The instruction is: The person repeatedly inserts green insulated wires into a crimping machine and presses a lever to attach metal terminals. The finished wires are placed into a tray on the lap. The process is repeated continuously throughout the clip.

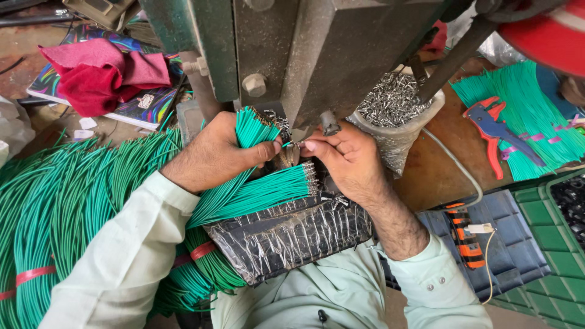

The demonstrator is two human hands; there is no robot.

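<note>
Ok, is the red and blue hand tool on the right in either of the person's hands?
No, the red and blue hand tool lies on loose green wires, apart from the left hand and right hand.

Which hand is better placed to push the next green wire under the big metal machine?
Probably the right hand: its fingertips pinch a wire end right below the press. The left hand is wrapped around the bundle of green wires, so it is busy holding.

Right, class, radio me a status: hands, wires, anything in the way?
Left hand grips green wire bundle. Right hand pinches one wire end under the press. Second bundle lies beneath. Nothing blocking.
</note>
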